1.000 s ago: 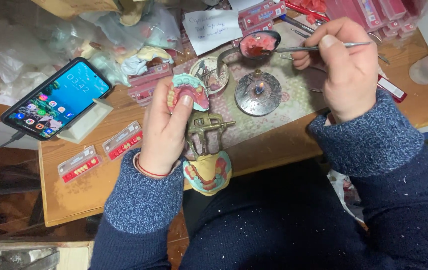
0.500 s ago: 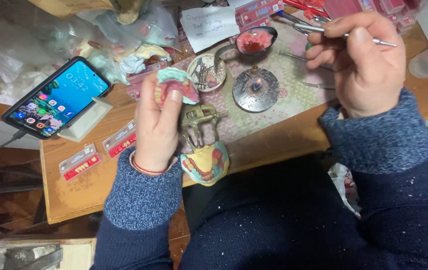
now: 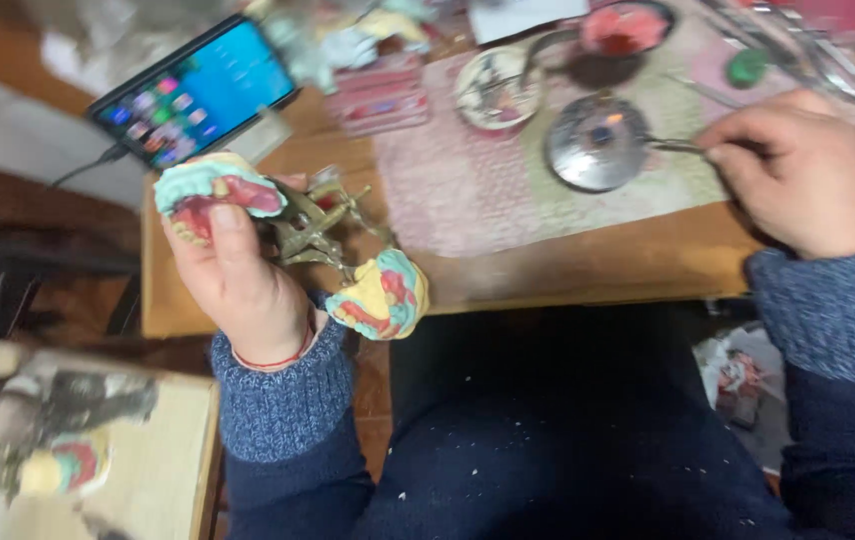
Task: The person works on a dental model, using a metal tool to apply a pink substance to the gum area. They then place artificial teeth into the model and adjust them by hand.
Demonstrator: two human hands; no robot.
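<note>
Two hands busy — left hand (image 3: 243,285) clasps the articulator (image 3: 293,225); right hand (image 3: 798,170) pinches a thin tool (image 3: 673,145) at the metal dish (image 3: 598,143) — wax work unfinished.

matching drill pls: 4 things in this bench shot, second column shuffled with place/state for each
1. dental model on hinged metal frame
2. thin metal tool
3. smartphone
4. small dish of pink paste

A. screen lit, lying at the bench's far left
B. gripped in the left hand
C. at the far edge, behind the round metal lid
D. pinched in the right hand

Pairs: 1-B, 2-D, 3-A, 4-C
</note>
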